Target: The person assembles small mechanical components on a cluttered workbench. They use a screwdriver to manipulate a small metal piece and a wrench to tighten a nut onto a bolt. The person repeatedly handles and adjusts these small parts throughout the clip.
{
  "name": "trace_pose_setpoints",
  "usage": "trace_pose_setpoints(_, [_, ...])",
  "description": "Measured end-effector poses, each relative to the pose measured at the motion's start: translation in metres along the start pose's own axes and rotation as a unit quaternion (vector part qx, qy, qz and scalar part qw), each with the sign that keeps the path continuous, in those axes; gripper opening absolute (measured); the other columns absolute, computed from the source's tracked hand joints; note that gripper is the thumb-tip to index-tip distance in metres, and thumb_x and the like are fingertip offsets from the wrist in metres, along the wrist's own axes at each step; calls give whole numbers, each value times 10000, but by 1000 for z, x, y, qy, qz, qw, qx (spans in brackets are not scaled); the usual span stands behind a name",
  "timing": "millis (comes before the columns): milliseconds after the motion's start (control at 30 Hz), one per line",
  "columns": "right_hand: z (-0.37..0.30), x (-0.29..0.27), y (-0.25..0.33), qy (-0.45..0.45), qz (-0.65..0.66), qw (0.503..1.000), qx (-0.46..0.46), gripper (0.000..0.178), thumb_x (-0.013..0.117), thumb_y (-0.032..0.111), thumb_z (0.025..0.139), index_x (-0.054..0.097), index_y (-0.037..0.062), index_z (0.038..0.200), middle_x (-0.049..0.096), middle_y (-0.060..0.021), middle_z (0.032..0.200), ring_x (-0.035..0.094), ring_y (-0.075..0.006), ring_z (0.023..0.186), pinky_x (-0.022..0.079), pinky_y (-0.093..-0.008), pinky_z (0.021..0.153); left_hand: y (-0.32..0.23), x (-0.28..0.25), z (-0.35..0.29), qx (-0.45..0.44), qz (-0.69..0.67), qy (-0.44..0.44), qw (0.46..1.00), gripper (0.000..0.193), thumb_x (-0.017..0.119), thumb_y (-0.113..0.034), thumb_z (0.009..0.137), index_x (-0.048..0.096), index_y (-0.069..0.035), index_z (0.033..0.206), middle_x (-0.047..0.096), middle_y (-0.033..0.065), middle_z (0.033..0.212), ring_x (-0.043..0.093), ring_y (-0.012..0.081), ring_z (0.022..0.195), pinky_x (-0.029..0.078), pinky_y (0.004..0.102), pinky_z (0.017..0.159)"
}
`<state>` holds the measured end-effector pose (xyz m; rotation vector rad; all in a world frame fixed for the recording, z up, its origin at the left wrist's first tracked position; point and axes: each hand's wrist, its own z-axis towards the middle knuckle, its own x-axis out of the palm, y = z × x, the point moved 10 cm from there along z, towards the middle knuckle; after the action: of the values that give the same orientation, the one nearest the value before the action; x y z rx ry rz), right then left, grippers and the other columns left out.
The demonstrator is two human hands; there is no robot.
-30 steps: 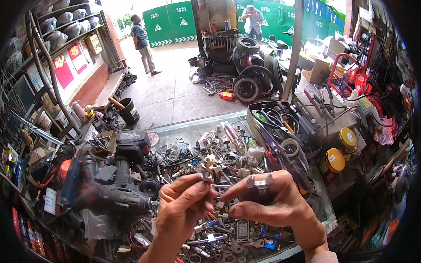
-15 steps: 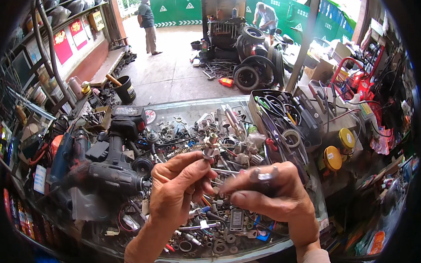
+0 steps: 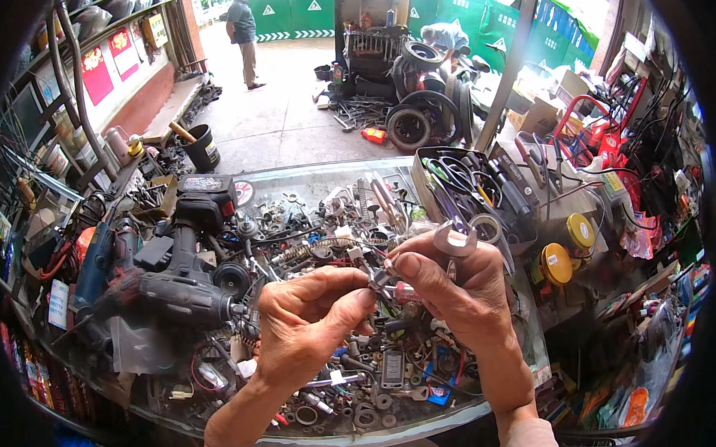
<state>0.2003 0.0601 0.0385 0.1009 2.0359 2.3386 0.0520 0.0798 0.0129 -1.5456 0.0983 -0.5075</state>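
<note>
One silvery metal fitting (image 3: 379,280), best kept aligned, is pinched by left hand (image 3: 307,313) and right hand (image 3: 469,292); one silver open-ended wrench (image 3: 455,244) is held in the latter.

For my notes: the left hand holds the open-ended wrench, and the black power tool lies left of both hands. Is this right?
Not quite: in the head view, the right hand, not the left hand, holds the open-ended wrench. The black power tool does lie left of both hands.
</note>
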Motion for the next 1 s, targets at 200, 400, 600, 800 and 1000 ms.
trace_pose_setpoints(200, [1,-4,-2,-11,-48,998,-37,151,678,125,874,678,-16,929,606,34,707,496,-18,632,387,-186,530,1,2,2,55,89,-21,994,220,672,-32,842,633,39,1046,670,63,819,632,83,666,517,192,584])
trace_pose_setpoints(400, [3,6,7,15,-24,997,-66,172,677,127,865,669,-13,964,596,43,712,488,-6,645,387,-179,539,-7,-1,-2,74,77,0,994,225,615,-11,877,608,19,1101,632,22,797,610,69,665,519,208,600])
trace_pose_setpoints(600, [-5,16,9,94,-2,996,-2,275,698,104,845,636,-32,1076,674,-43,848,600,-51,769,494,-196,663,12,9,3,-37,-24,57,997,259,640,-89,891,603,45,1110,680,99,928,666,126,752,513,205,593])
trace_pose_setpoints(800, [-11,19,15,119,-55,988,-88,262,702,99,836,644,-6,1069,675,-77,887,616,-74,801,507,-220,655,20,12,-9,-85,-113,101,985,267,636,-114,898,600,12,1131,677,87,942,678,133,749,422,176,487])
trace_pose_setpoints(1000, [-9,15,20,115,-72,988,-74,225,684,94,840,647,-12,1036,675,-69,861,616,-73,767,499,-215,650,21,15,-6,-81,-65,103,989,268,650,-111,888,606,11,1122,682,95,959,684,143,796,437,179,504])
